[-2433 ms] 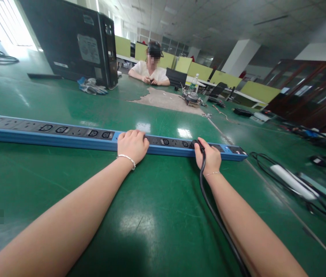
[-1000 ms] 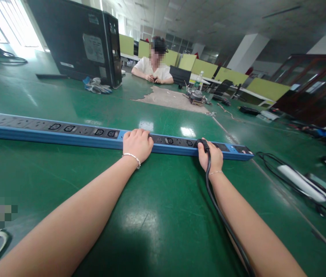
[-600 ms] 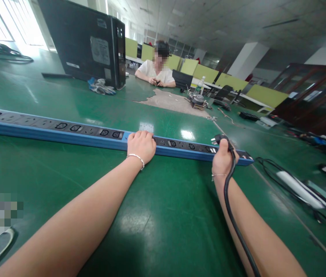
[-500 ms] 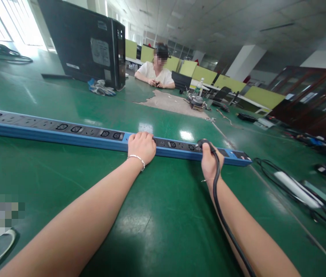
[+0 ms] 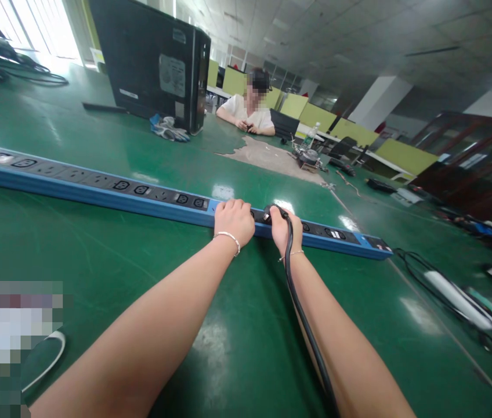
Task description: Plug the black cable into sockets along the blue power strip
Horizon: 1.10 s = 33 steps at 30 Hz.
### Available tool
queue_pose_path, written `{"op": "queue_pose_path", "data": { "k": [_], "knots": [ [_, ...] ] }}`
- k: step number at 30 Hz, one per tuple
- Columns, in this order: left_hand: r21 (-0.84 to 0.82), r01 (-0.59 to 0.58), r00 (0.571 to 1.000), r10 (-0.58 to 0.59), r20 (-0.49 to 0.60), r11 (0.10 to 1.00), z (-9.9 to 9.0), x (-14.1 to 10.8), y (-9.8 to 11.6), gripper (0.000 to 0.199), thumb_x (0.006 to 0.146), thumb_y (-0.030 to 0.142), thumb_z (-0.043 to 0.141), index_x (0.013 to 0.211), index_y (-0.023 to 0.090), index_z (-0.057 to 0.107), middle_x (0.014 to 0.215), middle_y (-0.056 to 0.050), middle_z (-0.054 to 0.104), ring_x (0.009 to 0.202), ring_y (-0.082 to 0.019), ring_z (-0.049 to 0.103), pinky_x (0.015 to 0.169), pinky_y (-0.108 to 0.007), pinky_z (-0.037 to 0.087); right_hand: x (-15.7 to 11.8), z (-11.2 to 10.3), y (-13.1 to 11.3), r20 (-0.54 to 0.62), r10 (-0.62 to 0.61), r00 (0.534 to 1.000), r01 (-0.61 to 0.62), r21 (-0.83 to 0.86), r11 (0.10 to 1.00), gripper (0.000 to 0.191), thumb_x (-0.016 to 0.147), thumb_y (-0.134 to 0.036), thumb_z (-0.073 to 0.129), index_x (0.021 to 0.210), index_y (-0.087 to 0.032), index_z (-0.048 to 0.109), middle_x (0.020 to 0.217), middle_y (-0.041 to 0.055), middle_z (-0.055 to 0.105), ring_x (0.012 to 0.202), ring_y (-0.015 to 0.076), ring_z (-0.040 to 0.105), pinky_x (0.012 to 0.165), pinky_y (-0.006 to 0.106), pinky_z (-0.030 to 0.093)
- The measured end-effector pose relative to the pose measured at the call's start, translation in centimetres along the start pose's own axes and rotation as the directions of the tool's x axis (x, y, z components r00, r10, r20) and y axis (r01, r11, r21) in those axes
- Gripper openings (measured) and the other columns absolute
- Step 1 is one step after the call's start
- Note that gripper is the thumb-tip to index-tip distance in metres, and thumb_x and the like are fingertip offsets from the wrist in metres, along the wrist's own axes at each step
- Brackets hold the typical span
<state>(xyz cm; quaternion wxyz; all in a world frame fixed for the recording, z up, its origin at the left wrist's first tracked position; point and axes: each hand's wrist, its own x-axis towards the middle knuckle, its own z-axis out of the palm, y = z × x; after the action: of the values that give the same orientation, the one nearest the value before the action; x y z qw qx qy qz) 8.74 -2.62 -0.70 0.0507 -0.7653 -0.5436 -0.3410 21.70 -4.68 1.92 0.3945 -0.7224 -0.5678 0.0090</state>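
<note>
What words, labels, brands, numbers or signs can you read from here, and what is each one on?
None can be read.
Black computer case: large pale label, white sticker and upper sticker, all too blurred.
Blue power strip: marks on its end panel, too small.
Plug: no lettering I can make out.
Bottle: label too small.

Daylight glares through the upper-left window [image 5: 32,29], streaking the glossy green tabletop [image 5: 141,284] with reflections; edges stretch and blur.
</note>
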Motion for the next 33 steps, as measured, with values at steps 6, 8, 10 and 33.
{"op": "queue_pose_path", "data": {
  "k": [6,8,10,33],
  "knots": [
    [-0.026,0.012,1.000,-0.012,0.010,1.000,-0.1,0.1,0.1,0.030,0.088,0.024,0.039,0.102,0.018,0.065,0.102,-0.009,0.065,0.100,-0.025,0.053,0.085,-0.039,0.033,-0.2,0.0,-1.5,0.008,0.001,1.000,0.000,-0.158,0.987,0.043,0.085,-0.046,0.037,0.083,-0.020,0.071,0.083,0.0093,0.070,0.079,0.0225,0.060,0.072,0.030,0.041],
    [-0.030,0.017,1.000,-0.017,0.011,0.999,-0.1,0.1,0.1,0.030,0.088,0.024,0.039,0.102,0.018,0.065,0.102,-0.009,0.066,0.100,-0.025,0.053,0.086,-0.039,0.032,-0.2,-0.1,-1.9,0.008,0.007,1.000,-0.005,-0.190,0.982,0.042,0.085,-0.045,0.037,0.086,-0.020,0.070,0.086,0.0097,0.070,0.079,0.0227,0.060,0.072,0.030,0.041],
    [-0.033,0.017,1.000,-0.016,0.011,0.999,-0.1,0.1,0.1,0.030,0.088,0.024,0.039,0.101,0.018,0.065,0.101,-0.009,0.066,0.100,-0.025,0.053,0.086,-0.039,0.032,-0.1,-0.2,-1.9,0.009,0.021,1.000,-0.019,-0.189,0.982,0.042,0.084,-0.045,0.037,0.085,-0.020,0.070,0.086,0.0097,0.070,0.079,0.0225,0.059,0.071,0.030,0.040],
    [-0.036,0.021,1.000,-0.020,0.012,0.999,-0.1,0.1,0.1,0.030,0.088,0.024,0.039,0.099,0.017,0.066,0.100,-0.009,0.066,0.099,-0.025,0.053,0.085,-0.039,0.031,0.0,-0.4,-3.0,0.003,0.125,0.992,-0.121,-0.242,0.963,0.044,0.085,-0.042,0.035,0.079,-0.016,0.070,0.084,0.0145,0.070,0.082,0.0240,0.062,0.074,0.030,0.042]
  ]
}}
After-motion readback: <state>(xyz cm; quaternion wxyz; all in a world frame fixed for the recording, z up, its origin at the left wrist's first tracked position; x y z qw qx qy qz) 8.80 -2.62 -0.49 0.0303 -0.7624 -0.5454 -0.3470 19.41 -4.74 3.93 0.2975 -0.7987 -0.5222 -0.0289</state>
